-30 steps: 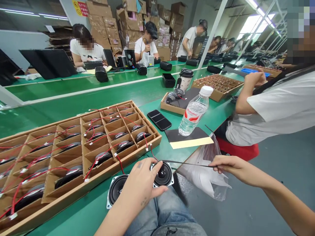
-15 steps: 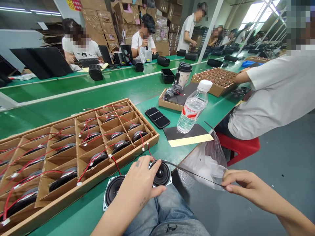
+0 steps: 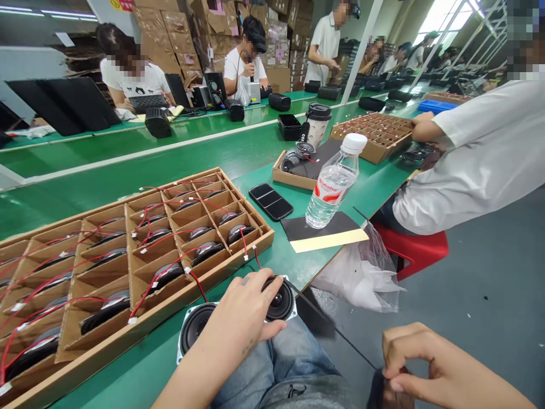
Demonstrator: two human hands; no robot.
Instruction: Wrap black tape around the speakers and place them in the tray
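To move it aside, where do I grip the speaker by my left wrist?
Grip its pale square frame at the exposed corner, coming from the side away from the left hand: that corner sticks out past the wrist, and holding it keeps fingers off the dark cone.

Black cone and silver rim on the round speaker driver (image 3: 281, 301); faded blue on the denim jeans (image 3: 272, 363). Brown on the corrugated cardboard tray (image 3: 106, 345), red on its thin wires (image 3: 157, 289), white on their connectors (image 3: 131, 320). Bright green on the flat workbench top (image 3: 264, 261); solid red on the plastic stool (image 3: 409, 244); black on the thin strip (image 3: 336, 332).
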